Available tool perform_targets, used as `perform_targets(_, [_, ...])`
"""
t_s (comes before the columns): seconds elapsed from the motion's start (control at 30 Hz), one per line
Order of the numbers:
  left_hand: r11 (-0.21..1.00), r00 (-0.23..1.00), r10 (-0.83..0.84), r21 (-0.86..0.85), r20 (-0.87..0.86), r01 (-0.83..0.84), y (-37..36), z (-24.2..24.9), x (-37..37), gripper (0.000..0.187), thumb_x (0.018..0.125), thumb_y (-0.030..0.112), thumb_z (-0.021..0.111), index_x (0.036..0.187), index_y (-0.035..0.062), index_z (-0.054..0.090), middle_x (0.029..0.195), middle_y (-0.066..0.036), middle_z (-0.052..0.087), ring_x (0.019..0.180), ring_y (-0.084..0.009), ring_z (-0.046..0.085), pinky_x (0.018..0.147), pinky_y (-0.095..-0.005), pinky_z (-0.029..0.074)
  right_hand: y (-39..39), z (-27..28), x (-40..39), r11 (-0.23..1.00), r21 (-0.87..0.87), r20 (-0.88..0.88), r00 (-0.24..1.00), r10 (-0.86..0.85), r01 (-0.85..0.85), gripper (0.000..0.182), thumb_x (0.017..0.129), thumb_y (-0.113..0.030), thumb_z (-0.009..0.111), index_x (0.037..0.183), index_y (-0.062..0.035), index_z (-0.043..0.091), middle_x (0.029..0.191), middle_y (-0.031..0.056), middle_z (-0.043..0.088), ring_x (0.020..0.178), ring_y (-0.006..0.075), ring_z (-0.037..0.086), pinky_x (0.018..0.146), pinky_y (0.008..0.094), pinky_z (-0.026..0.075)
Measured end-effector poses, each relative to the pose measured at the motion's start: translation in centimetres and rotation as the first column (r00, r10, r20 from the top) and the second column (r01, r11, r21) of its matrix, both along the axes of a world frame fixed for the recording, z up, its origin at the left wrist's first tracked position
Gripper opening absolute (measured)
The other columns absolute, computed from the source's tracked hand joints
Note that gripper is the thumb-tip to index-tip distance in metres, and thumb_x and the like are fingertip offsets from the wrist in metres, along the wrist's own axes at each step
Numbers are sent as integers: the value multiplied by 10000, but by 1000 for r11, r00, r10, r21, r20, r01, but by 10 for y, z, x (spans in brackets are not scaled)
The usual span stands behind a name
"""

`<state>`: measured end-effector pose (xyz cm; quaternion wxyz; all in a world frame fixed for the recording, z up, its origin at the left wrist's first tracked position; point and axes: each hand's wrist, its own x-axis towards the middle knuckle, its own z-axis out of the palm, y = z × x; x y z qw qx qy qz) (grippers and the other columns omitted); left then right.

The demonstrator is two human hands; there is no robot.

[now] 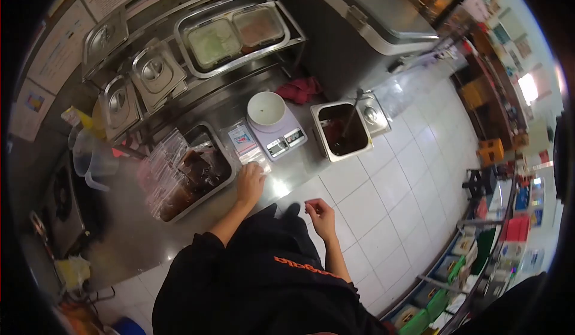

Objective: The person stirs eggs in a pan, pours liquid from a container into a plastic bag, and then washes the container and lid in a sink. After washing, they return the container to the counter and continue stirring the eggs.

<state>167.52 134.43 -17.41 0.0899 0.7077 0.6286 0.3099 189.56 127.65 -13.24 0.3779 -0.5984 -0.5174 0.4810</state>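
My left hand (250, 184) rests at the lower end of a clear plastic bag packet (242, 141) on the steel counter, its fingers bent together over the plastic. My right hand (321, 216) hangs in the air over the tiled floor, fingers curled in; what they hold, if anything, is too small to name. A white bowl (266, 108) sits on a digital scale (281, 136) just beyond the packet. On the left, a steel tray (229, 166) holds several filled plastic bags (169, 170) and dark contents. A steel container (317, 132) of dark liquid with a utensil stands right of the scale.
Lidded steel pans (157, 71) and a tray (178, 30) with two translucent-lidded containers sit on the back shelf. A red cloth (300, 89) lies behind the scale. A clear jug (93, 158) and a stove (63, 200) are at the left. Stools (491, 151) stand far right.
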Motion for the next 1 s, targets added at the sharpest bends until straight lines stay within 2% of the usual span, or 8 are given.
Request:
perform_targets(0.2, [997, 996, 83, -4, 21, -83, -6, -7, 19, 190, 603, 92, 632, 767, 56, 542, 772, -63, 507, 778, -253, 482, 672, -354, 402, 93, 36, -10, 869, -9, 61, 867, 494, -494, 116, 756, -82, 589, 857, -25, 577, 708, 41, 584, 583, 83, 524, 538, 223, 420])
perform_targets(0.27, [973, 918, 220, -3, 331, -232, -6, 15, 34, 116, 690, 75, 598, 767, 41, 518, 713, -40, 504, 705, -180, 496, 614, -308, 403, 113, 45, -4, 812, 10, 35, 811, 584, -584, 154, 757, -84, 589, 898, -29, 563, 753, 41, 585, 581, 83, 521, 535, 219, 419])
perform_targets(0.33, [930, 599, 338, -161, 725, -331, -5, 25, 54, 77, 745, 70, 571, 748, 34, 503, 707, -21, 508, 679, -134, 497, 590, -276, 398, 128, 54, 4, 778, 10, -22, 778, 628, -628, 209, 759, -90, 591, 952, -29, 540, 801, 43, 582, 594, 82, 523, 540, 214, 418])
perform_targets(0.5, [952, -130, 283, -296, 950, -85, 4, 89, 81, 94, 862, 123, 428, 915, 58, 385, 891, -99, 551, 839, -204, 570, 724, -312, 479, 153, 54, 16, 743, -206, -437, 739, 513, -637, 276, 774, -113, 589, 999, 6, 483, 801, 42, 564, 656, 79, 534, 561, 208, 423])
perform_targets(0.67, [927, -117, 279, -299, 953, -228, 20, 106, 102, 107, 844, 128, 477, 806, 46, 421, 775, -54, 543, 682, -125, 556, 628, -253, 478, 173, 46, 16, 819, -166, -528, 750, 397, -550, 206, 787, -114, 578, 941, 4, 510, 755, 33, 560, 650, 89, 538, 566, 201, 431])
perform_targets(0.93, [869, -133, 318, -345, 939, -356, 9, 72, 82, 127, 824, 139, 513, 810, 40, 434, 833, -81, 549, 722, -179, 584, 605, -281, 498, 197, 56, 13, 867, 122, 14, 874, 486, -484, 79, 713, -70, 628, 749, -1, 612, 615, 79, 595, 525, 108, 549, 508, 227, 425])
perform_targets(0.97, [811, -98, 408, -410, 907, -417, 9, 68, 79, 168, 795, 140, 547, 849, 22, 440, 839, -100, 544, 711, -207, 570, 608, -294, 481, 199, 56, 14, 866, 210, 51, 889, 454, -454, 87, 695, -74, 642, 731, -2, 609, 604, 75, 589, 499, 109, 532, 491, 227, 418])
perform_targets(1.0, [716, 289, 548, -261, 785, -648, 10, 65, 76, 192, 784, 138, 555, 873, 13, 439, 834, -107, 542, 700, -226, 561, 609, -300, 471, 198, 57, 17, 865, 183, 79, 884, 461, -467, 91, 691, -77, 646, 723, -1, 607, 602, 72, 587, 495, 105, 525, 488, 225, 415])
